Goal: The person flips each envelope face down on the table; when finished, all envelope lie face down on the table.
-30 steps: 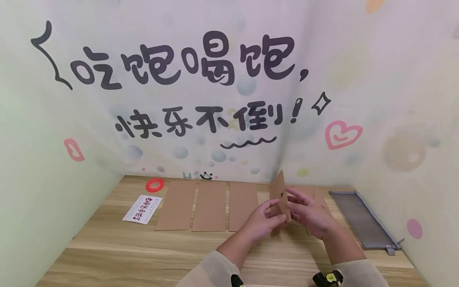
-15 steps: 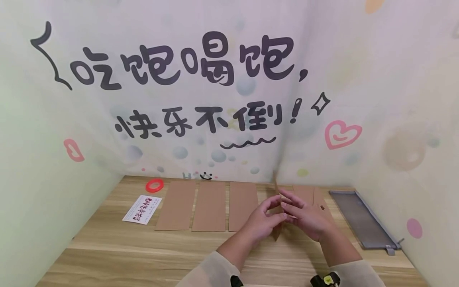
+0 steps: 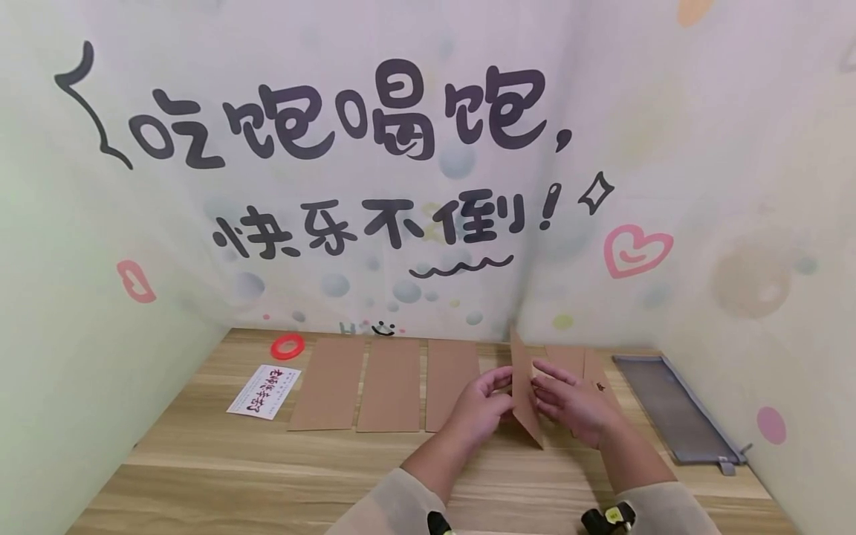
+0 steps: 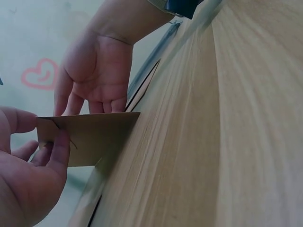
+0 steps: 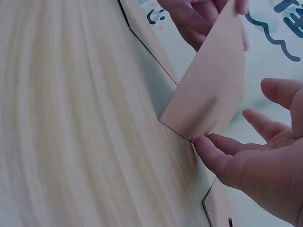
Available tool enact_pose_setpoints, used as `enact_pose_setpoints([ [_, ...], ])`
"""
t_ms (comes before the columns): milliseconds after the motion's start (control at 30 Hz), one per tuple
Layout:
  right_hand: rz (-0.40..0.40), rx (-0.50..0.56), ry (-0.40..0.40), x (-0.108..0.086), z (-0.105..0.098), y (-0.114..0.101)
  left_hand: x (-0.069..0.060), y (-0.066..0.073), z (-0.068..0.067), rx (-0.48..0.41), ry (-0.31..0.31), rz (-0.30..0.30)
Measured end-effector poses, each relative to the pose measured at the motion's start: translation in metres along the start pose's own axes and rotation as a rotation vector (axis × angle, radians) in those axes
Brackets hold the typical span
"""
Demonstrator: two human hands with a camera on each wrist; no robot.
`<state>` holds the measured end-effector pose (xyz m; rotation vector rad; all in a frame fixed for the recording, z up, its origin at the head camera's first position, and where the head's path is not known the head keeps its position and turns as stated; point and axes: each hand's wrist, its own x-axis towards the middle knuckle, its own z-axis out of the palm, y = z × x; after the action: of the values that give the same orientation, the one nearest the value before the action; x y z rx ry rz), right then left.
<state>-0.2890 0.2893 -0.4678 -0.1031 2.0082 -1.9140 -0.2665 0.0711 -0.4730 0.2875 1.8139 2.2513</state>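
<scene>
A brown cardboard card stands on edge above the table, its left face turned partly toward the head camera. My left hand pinches it near its upper edge, the thumb on the left face and other fingers reaching behind. In the left wrist view, thin dark lines show on the card beside the left thumb. My right hand is at the card's other side with fingers extended. In the right wrist view, a fingertip of that hand meets the card's lower corner, while its thumb stays apart.
Three brown cards lie in a row left of my hands. Further brown card with a small dark drawing lies partly under my right hand. A red ring, a white printed card and a grey mesh pouch flank them.
The card has turned from showing its marked right face, through edge-on, to showing its left face. My right fingers have loosened from it; the left hand still holds it.
</scene>
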Motion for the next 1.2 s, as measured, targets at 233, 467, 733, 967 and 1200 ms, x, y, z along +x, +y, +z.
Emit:
enact_pose_setpoints([
  [233,-0.007,-0.009,0.018,0.000,-0.004,0.001,-0.002,-0.001,-0.005,0.065,0.057,-0.043],
  [467,-0.017,-0.015,0.028,0.000,-0.009,0.004,-0.005,-0.004,-0.012,0.213,0.134,-0.071],
  [733,-0.019,0.022,0.028,0.001,-0.012,0.004,-0.006,-0.003,-0.013,0.291,0.130,-0.063],
  [967,-0.029,0.029,0.046,0.000,-0.013,0.004,-0.006,-0.005,-0.009,0.354,0.112,-0.055],
  [1200,-0.044,0.036,0.077,-0.005,-0.020,-0.006,-0.008,-0.005,0.002,0.273,0.054,-0.025],
])
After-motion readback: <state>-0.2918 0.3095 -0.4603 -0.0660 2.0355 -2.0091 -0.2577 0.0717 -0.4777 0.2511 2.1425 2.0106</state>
